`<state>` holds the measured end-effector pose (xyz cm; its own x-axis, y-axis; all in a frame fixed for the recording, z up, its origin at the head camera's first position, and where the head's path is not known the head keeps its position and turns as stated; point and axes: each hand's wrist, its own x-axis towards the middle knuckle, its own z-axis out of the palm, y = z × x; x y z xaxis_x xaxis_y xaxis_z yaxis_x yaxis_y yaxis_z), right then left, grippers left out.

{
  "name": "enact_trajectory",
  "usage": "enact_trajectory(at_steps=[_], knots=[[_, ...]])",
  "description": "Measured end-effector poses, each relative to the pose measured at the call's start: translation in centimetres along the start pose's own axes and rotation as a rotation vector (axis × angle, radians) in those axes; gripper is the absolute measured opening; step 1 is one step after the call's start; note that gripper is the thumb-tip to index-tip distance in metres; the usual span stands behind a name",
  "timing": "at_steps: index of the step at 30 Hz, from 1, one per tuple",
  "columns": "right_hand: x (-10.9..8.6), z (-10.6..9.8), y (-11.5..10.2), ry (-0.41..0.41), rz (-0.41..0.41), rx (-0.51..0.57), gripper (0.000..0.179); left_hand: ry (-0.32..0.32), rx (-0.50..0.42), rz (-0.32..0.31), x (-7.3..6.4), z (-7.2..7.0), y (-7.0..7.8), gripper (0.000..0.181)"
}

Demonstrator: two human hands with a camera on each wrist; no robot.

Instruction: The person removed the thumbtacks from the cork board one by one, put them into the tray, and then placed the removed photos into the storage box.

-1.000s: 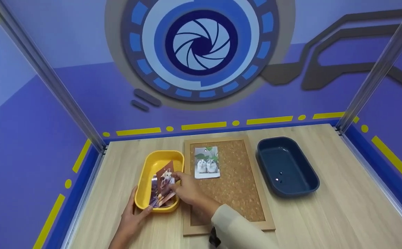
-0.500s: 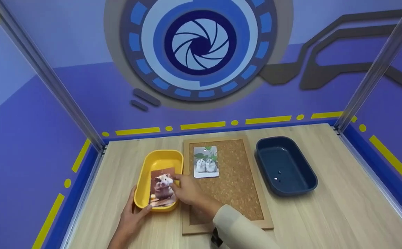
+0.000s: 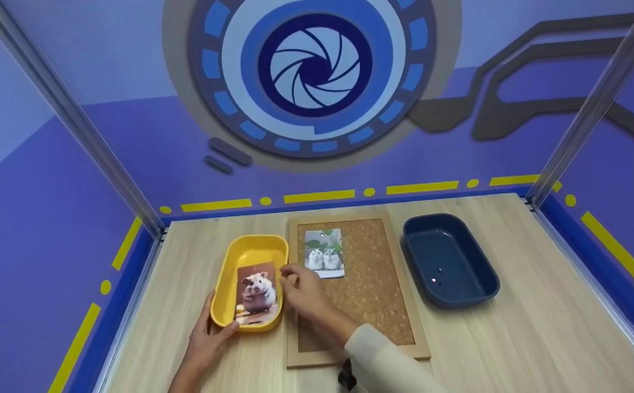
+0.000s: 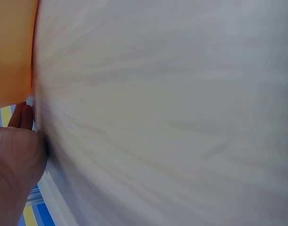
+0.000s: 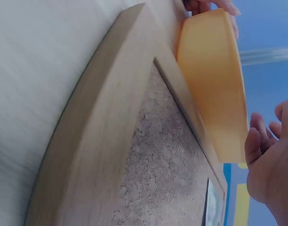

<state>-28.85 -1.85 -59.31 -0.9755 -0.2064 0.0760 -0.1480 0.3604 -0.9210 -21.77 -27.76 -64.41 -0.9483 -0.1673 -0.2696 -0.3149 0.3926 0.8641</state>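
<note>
Head view: hamster photo (image 3: 256, 297) inside yellow tray (image 3: 251, 254); left hand (image 3: 206, 339) at tray's near-left corner, grip clamped on tray; right hand (image 3: 307, 292) just beside tray's right rim, fingers (image 3: 293, 268) bent, grip apart; corkboard (image 3: 371, 295) right of tray. Left wrist: left hand beside tray. Right wrist: tray alongside corkboard.

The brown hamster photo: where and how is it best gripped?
Probably pinch the brown hamster photo at its far edge, from the far end of the yellow tray. It lies face up; bare floor shows beyond that edge, while the thumb of the left hand crowds the near left corner.
</note>
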Motion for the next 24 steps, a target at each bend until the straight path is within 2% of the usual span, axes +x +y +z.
enact_trajectory(at_steps=[4,8,14,19,24], knots=[[0.3,-0.8,0.4,0.019,0.018,0.063,0.018,0.002,0.004,-0.01,0.1,-0.2,0.0,0.107],[0.6,-1.6,1.0,0.045,-0.02,0.053,0.017,0.004,0.007,-0.017,-0.1,-0.6,-0.2,0.108],[0.5,-3.6,2.2,0.04,-0.013,0.044,0.014,0.004,-0.002,-0.044,-0.2,-0.6,-0.2,0.11],[0.2,-6.3,4.0,0.03,-0.043,0.013,0.017,0.011,-0.001,-0.062,-0.1,-0.1,0.1,0.111],[-0.6,-9.7,6.2,0.055,-0.025,-0.002,0.019,0.011,0.007,-0.041,0.0,0.2,0.3,0.111]])
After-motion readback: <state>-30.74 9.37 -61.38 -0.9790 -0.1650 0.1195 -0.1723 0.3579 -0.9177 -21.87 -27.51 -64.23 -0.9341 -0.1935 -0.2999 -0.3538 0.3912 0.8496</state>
